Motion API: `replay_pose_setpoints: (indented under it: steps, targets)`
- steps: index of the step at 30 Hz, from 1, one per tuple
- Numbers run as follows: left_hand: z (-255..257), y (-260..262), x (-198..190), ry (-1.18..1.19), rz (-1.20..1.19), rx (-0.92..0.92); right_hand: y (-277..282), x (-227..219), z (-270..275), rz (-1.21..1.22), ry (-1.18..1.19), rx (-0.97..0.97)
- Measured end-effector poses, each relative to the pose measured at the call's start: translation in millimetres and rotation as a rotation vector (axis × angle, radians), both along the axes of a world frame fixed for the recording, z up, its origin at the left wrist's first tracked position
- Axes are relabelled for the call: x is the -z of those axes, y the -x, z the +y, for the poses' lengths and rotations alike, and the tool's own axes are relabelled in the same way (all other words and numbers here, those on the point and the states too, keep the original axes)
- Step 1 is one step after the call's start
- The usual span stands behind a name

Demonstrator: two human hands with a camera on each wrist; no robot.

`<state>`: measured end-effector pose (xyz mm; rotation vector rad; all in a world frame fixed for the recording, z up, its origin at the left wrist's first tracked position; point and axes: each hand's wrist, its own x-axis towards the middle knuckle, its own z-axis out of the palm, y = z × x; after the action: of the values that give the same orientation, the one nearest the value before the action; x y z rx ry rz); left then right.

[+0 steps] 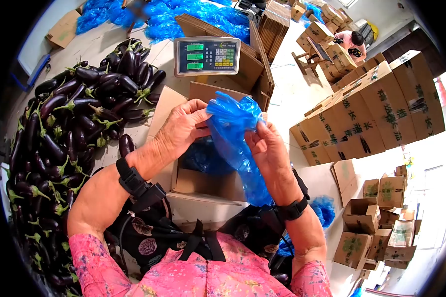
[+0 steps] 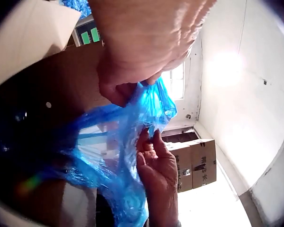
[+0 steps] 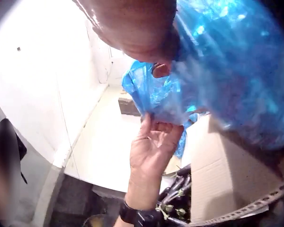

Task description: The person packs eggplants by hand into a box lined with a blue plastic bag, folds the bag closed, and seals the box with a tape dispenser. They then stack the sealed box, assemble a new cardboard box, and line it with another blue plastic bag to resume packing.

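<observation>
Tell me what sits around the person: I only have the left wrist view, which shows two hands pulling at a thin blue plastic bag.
Observer: In the head view, a heap of dark purple eggplants lies on the person's left.
Operator: What is under the bag?
Observer: The thin blue plastic bag hangs over an open brown cardboard box with more blue plastic inside.
Operator: Which hand holds which part?
Observer: The left hand pinches the bag's top edge; the right hand grips it on the other side, slightly lower.
Operator: Anything behind the box?
Observer: A grey digital weighing scale with green displays.
</observation>
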<state>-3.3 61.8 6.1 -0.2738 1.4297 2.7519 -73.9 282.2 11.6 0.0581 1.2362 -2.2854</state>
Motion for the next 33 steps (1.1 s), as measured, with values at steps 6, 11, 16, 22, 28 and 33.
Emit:
replay_pose_setpoints:
  steps: [6, 11, 16, 22, 28, 33]
  targets:
    - [-49.3, 11.6, 4.0, -0.183, 0.158, -0.166, 3.9, -25.6, -10.6, 0.006, 0.141, 0.125]
    - [-72.8, 8.7, 9.2, -0.128, 0.1, -0.221, 16.3, 4.1, 4.3, 0.015, 0.04, 0.095]
    - [-113.4, -25.7, -7.9, 0.184, -0.035, -0.188, 44.1, 17.1, 42.7, 0.078, 0.097, 0.09]
    - [-158.1, -96.3, 8.8, 0.722, -0.199, 0.286, 43.5, -23.4, 101.0, -0.034, -0.274, -0.055]
    - [-183.5, -90.0, 43.3, 0.625, -0.077, -0.259, 88.9, -25.0, 129.8, 0.318, -0.639, -0.135]
    - [-167.3, -40.6, 46.2, 0.727, -0.011, -0.443, 111.4, -26.2, 105.2, 0.391, -0.67, 0.065]
